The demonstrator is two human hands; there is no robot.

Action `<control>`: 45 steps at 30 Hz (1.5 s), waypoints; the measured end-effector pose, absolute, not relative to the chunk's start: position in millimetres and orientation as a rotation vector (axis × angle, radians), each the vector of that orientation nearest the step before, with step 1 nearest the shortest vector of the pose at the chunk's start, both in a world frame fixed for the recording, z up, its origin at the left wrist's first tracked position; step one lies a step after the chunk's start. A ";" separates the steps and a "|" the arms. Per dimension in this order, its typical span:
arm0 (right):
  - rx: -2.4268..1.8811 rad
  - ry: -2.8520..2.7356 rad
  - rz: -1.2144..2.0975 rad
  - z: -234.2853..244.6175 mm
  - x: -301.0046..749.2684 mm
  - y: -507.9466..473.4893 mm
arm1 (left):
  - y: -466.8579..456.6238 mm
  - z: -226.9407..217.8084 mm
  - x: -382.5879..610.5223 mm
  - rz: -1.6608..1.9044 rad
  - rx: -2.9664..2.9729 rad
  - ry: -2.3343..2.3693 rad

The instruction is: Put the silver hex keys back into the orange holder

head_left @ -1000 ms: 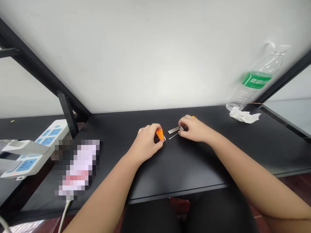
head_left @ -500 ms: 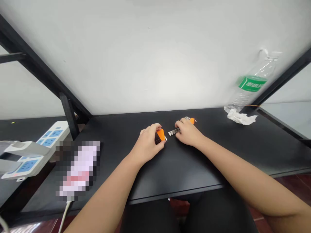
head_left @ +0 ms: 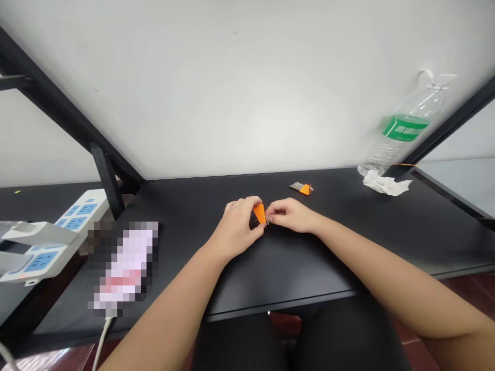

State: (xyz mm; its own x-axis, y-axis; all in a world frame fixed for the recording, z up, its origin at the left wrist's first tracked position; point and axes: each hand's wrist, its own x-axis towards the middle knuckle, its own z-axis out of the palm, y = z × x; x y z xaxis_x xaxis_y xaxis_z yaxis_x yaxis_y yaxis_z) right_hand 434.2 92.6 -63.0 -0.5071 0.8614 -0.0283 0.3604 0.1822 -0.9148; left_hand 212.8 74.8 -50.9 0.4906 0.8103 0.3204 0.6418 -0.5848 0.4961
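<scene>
My left hand is closed round a small orange holder on the black table. My right hand is pinched right beside it, its fingertips meeting the holder's right edge, where a thin metal key pokes out. What those fingers grip is mostly hidden. A second orange holder with several metal hex keys lies farther back on the table, apart from both hands.
A clear plastic bottle with a green label leans at the back right, above a crumpled white tissue. A white power strip and a blurred phone with a cable lie at the left. Black frame bars stand on both sides.
My right hand moved left from the loose hex keys to the orange holder in my left hand. The loose keys that lay between the hands no longer show; the second set lies uncovered.
</scene>
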 end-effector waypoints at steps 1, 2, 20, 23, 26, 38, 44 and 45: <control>-1.157 -1.931 1.361 -62.2 435.5 93.2 | 74.6 -51.0 213.0 0.763 2.433 1.222; -1.168 -1.897 1.431 -61.3 436.7 93.7 | 74.5 -51.1 213.1 0.763 2.437 1.223; -1.650 -2.045 1.294 -44.7 464.0 101.7 | 77.0 -56.4 211.6 0.551 2.518 1.313; -1.812 -2.176 1.093 -41.3 474.1 106.1 | 78.6 -56.9 210.9 0.538 2.497 1.344; -1.902 -2.230 0.739 -40.5 479.1 106.1 | 79.7 -57.1 210.5 0.551 2.481 1.364; -1.588 -2.332 0.310 -74.2 450.2 108.9 | 78.7 -55.7 211.4 0.576 2.466 1.345; -1.602 -2.284 0.317 -79.4 449.0 109.1 | 78.7 -55.5 210.4 0.603 2.458 1.357; -1.592 -2.271 0.302 -79.2 449.6 108.4 | 78.6 -55.5 210.3 0.613 2.456 1.356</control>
State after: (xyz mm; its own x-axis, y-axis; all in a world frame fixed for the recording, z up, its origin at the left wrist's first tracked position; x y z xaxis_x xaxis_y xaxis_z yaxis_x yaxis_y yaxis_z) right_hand 449.6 108.4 -79.2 -0.3077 0.9379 0.1605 0.8634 0.3461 -0.3672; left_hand 210.3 78.6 -55.5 0.4724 0.8501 0.2327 0.7361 -0.5258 0.4263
